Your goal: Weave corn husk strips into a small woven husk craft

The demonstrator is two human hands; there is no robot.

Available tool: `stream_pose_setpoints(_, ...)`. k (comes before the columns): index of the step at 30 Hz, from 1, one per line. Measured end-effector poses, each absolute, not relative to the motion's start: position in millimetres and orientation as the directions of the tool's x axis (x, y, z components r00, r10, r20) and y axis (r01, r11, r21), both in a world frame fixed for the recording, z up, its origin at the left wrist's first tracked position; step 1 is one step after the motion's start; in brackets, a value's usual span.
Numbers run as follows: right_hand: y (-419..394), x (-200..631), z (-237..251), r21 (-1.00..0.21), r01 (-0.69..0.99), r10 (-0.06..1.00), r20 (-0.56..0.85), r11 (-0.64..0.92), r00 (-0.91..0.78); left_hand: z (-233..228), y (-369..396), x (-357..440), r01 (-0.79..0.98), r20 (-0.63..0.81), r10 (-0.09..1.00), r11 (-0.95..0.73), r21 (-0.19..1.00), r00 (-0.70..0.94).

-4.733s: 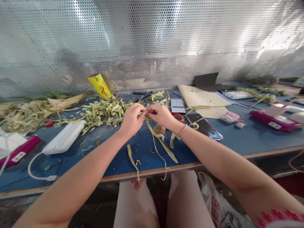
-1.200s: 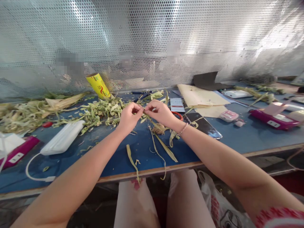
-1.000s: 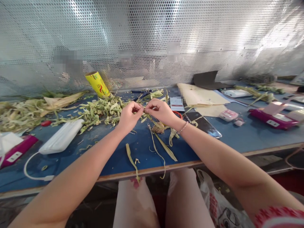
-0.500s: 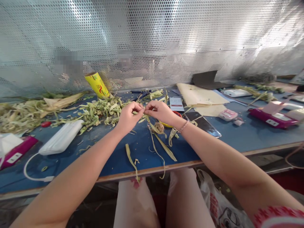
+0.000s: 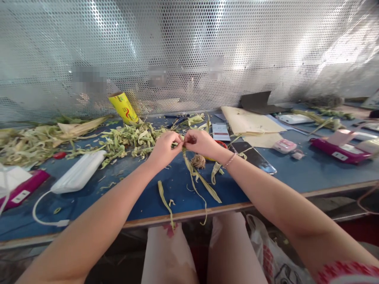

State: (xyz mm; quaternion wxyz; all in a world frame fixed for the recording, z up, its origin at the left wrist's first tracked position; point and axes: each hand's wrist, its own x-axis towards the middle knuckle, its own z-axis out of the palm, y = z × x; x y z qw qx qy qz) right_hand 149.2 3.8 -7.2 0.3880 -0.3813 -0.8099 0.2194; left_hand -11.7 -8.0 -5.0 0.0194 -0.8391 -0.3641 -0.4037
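My left hand point(image 5: 166, 148) and my right hand point(image 5: 201, 142) meet above the middle of the blue table, fingertips pinched together. Between them is a pale green husk strip point(image 5: 185, 153), its long ends trailing down toward the table edge. The exact grip at the fingertips is too small to make out. Just below my right hand sits a small ball of brown twine point(image 5: 198, 161). Behind that hand, a red and yellow round object point(image 5: 220, 144) is partly hidden. A loose husk strip point(image 5: 164, 199) lies to the left and hangs over the front edge.
Shredded husks point(image 5: 130, 138) pile up at the left, near a yellow tube point(image 5: 123, 108) and a white power bank point(image 5: 78, 171) with a cable. On the right lie a dark phone point(image 5: 256, 157), tan paper point(image 5: 251, 119) and a magenta tissue pack point(image 5: 340, 152). A perforated metal panel point(image 5: 183, 35) stands behind.
Both hands have shifted slightly to the right in view, still pinched together on the husk strip. The twine ball shows more fully, with the strips around it shifted.
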Motion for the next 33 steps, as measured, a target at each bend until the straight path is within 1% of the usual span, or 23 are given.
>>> stream_pose_setpoints(3,2,147,-9,-0.588,0.507,0.776,0.498,0.630,-0.386,-8,-7,-11,0.638,0.693,0.588,-0.733,0.237,0.417)
stream_pose_setpoints(6,0,144,-11,-0.522,0.550,0.750,0.549,0.652,-0.369,-9,-7,-10,0.643,0.694,0.605,-0.718,0.266,0.390)
stream_pose_setpoints(9,1,142,-13,-0.517,0.550,0.742,0.574,0.656,-0.346,-8,-8,-9,0.642,0.691,0.626,-0.705,0.302,0.363)
stream_pose_setpoints(12,2,141,-16,-0.519,0.521,0.724,0.596,0.678,-0.348,-7,-9,-9,0.641,0.688,0.631,-0.702,0.311,0.357)
stream_pose_setpoints(18,6,141,-17,-0.446,0.527,0.675,0.617,0.723,-0.404,-8,-9,-9,0.620,0.702,0.625,-0.711,0.332,0.342)
stream_pose_setpoints(20,6,143,-15,-0.476,0.502,0.684,0.597,0.722,-0.419,-8,-9,-9,0.613,0.709,0.626,-0.710,0.347,0.324)
stream_pose_setpoints(22,7,146,-12,-0.534,0.472,0.713,0.543,0.701,-0.444,-8,-9,-9,0.611,0.717,0.626,-0.707,0.357,0.306)
stream_pose_setpoints(24,6,149,-9,-0.587,0.455,0.741,0.483,0.669,-0.466,-8,-9,-10,0.610,0.725,0.620,-0.710,0.353,0.302)
stream_pose_setpoints(26,5,150,-7,-0.622,0.435,0.752,0.455,0.651,-0.476,-8,-9,-10,0.605,0.733,0.607,-0.719,0.342,0.307)
stream_pose_setpoints(30,4,148,-9,-0.644,0.403,0.752,0.474,0.651,-0.457,-8,-10,-10,0.591,0.755,0.572,-0.743,0.313,0.319)
stream_pose_setpoints(33,4,145,-12,-0.595,0.420,0.727,0.535,0.686,-0.430,-7,-12,-9,0.581,0.758,0.555,-0.759,0.293,0.343)
